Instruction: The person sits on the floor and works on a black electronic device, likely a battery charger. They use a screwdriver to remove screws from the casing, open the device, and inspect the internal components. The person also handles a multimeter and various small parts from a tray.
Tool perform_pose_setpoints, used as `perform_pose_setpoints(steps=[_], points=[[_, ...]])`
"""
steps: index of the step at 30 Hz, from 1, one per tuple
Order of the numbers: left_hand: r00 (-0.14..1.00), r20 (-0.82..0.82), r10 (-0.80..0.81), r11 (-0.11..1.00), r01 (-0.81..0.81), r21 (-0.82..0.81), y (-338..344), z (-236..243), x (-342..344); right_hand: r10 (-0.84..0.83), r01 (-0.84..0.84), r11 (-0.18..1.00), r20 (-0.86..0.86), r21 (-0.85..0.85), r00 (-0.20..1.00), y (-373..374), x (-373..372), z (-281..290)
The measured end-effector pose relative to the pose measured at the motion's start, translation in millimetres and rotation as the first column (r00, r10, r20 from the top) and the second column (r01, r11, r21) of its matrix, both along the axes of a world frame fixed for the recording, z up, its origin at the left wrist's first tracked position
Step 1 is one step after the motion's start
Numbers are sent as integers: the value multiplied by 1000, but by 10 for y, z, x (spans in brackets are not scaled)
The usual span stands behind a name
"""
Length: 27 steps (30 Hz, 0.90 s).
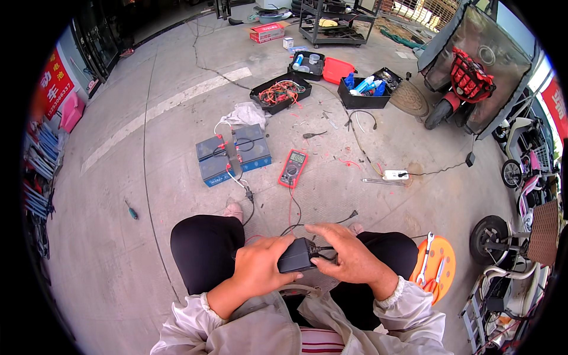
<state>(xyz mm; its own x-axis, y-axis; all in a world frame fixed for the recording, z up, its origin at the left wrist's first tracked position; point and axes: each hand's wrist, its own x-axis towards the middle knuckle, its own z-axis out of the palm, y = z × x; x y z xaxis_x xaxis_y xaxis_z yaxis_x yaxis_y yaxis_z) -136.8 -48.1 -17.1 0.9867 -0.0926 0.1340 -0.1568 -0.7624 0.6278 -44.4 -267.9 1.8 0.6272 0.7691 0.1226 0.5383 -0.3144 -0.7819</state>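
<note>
A black charger, a small box with cables at its right end, is held over my lap. My left hand wraps round its left side, thumb along the near edge. My right hand closes about its right end, where the cables come out between thumb and fingers; part of the grip is hidden. Ahead lies a red multimeter with its display lit and its leads running toward me. To its left, dark battery blocks stand joined by wires, with a black plug on a lead.
Beyond are a tray of tangled wires, a bin of bottles and cans and an open toolbox. A white power strip lies right. An orange stool holds a wrench and scissors. A screwdriver lies left.
</note>
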Motion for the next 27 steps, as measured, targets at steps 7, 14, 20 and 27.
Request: perform_pose_setpoints(steps=[7,14,20,27], points=[[991,94,-94,993,86,82,-71,118,-6,87,-75,978,55,-196,995,6,-140,64],[982,158,-107,986,85,140,-96,110,-105,85,-64,961,66,-268,994,56,-258,159],[972,227,-57,990,25,139,-96,34,-247,181,-120,959,232,-255,956,96,-258,219],[846,-343,-408,708,56,-704,475,-13,-62,409,-261,901,478,-346,778,-70,-310,478]])
